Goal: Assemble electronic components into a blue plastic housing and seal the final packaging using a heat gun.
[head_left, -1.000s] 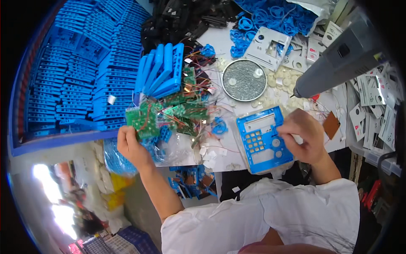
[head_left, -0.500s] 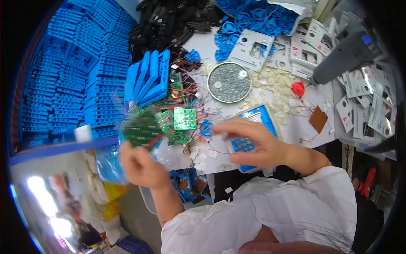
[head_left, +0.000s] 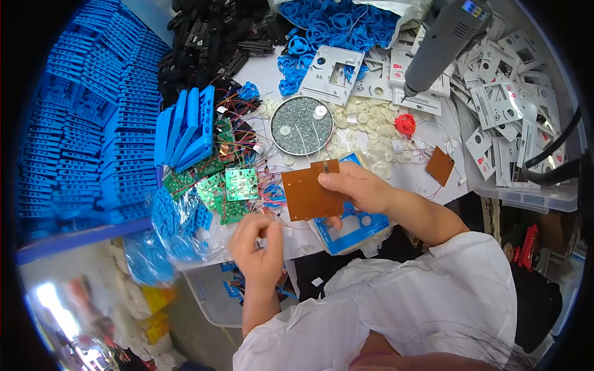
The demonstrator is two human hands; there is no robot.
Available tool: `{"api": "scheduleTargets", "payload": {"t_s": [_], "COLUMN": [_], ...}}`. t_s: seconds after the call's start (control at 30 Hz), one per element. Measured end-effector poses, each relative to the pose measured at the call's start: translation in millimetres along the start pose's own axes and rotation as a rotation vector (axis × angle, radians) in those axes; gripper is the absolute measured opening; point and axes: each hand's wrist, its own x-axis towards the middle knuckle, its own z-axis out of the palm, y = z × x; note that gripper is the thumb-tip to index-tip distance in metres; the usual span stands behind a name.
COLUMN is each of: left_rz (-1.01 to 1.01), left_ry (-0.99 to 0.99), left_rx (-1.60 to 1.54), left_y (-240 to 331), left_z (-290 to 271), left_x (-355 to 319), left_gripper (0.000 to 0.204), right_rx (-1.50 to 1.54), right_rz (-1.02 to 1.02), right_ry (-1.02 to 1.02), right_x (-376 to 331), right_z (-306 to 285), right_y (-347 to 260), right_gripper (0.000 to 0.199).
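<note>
Near the middle of the frame the right hand (head_left: 359, 185) holds a brown circuit board (head_left: 307, 193) by its right edge, its grip clamped on it with the thumb on top, above a blue keypad frame (head_left: 346, 226) lying on the counter (head_left: 427, 179). Lower and to the left, the left hand (head_left: 257, 244) has its fingertips pinched together, seemingly on thin red wires (head_left: 291, 224) running toward the board, though what they hold is too small to tell. Green circuit boards (head_left: 226, 188) lie just left of centre, beside upright blue plastic housings (head_left: 185, 127). A round metal dish of screws (head_left: 301, 125) sits above the board, and a grey electric screwdriver (head_left: 436, 40) hangs at upper right.
</note>
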Motion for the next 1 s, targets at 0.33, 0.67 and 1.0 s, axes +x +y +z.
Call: {"api": "scheduleTargets", "payload": {"t_s": [0.33, 0.67, 1.0], "left_rz": [-0.261, -0.334, -0.433], "left_ry": [0.198, 0.191, 0.070], "left_rx": [-0.877, -1.323, -1.575], "left_y": [-13.2, -17.6, -37.4], "left_z": [41.8, 48.5, 34.2], "left_x": [7.4, -2.0, -14.8], "left_gripper": [0.035, 0.044, 0.038], "right_rx": [0.031, -0.526, -0.866], "right_rz": [-0.157, -0.249, -0.585], "right_ry": [0.087, 0.138, 0.290], "right_x": [0.0, -15.1, -9.6], "right_z": [12.8, 19.6, 16.9], "right_y": [21.6, 26.2, 10.4], "right_gripper": [0.024, 0.014, 0.019]}}
